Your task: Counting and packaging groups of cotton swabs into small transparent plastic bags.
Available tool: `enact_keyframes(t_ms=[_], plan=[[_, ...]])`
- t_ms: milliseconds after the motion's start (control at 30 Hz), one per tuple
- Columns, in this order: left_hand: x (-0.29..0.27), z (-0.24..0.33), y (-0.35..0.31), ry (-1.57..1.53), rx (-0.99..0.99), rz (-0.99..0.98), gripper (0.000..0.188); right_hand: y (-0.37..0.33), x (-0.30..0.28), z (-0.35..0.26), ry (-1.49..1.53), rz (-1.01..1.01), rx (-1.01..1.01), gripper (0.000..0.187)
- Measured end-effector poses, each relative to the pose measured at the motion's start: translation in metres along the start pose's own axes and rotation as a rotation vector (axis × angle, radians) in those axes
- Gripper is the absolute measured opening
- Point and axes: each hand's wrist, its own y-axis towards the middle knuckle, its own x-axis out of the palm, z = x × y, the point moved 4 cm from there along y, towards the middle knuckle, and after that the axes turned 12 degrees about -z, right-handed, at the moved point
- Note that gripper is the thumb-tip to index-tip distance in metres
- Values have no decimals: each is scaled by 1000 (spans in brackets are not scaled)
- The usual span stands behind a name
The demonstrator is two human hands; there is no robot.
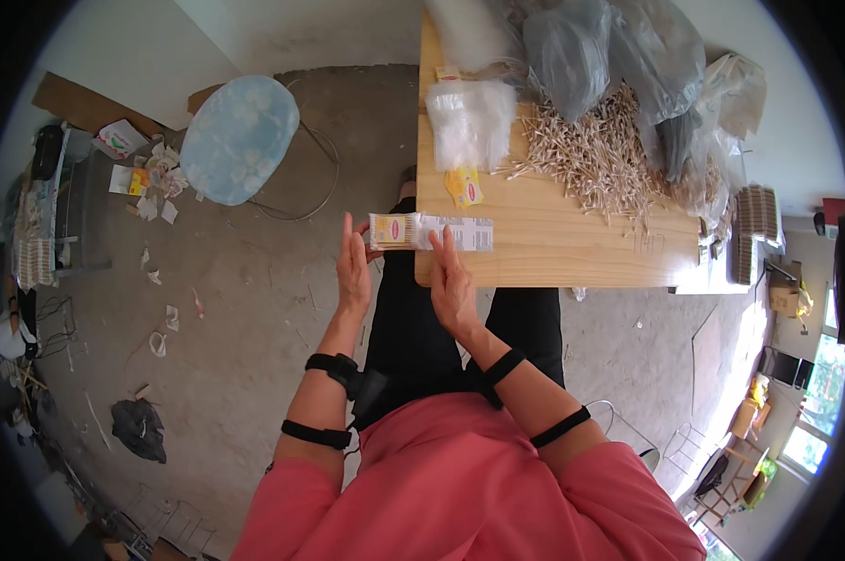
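A clear packet of cotton swabs [392,229] with a yellow label juts out past the left edge of the table. Its flat, printed wrapper end [474,234] lies on the tabletop. My left hand [352,271] is at the packet's outer end, fingers stretched out, with a fingertip touching its corner. Over the wrapper end is my right hand [452,285], its fingers extended and resting on the plastic. Beyond them lie a yellow printed card [464,187] and a stack of clear plastic bags [471,122].
A large heap of loose cotton swabs [591,159] covers the far right of the wooden table [553,262]. Grey plastic bags [567,56] stand behind it. Left of the table is a stool with a pale blue cover [240,140]. A dark bag [139,430] and scraps lie on the floor.
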Motion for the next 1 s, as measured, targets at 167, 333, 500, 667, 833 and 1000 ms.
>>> enact_keyframes(t_ms=[167, 333, 500, 667, 833, 1000], plan=[[-1, 2, 5, 265, -17, -124, 57, -9, 6, -8, 74, -55, 39, 61], [15, 3, 1, 357, -19, -106, 54, -11, 13, 2, 235, -42, 89, 58], [20, -1, 3, 438, -13, -114, 53, -6, 27, 8, 469, -31, 147, 58], [6, -9, 5, 403, -25, -74, 53, -3, 25, 7, 451, -116, 195, 59], [9, 6, 16, 118, -165, 25, 55, 18, 2, 4, 227, 19, -21, 60], [9, 6, 34, 413, -34, -203, 54, 24, 11, -2, 385, -147, 212, 60]])
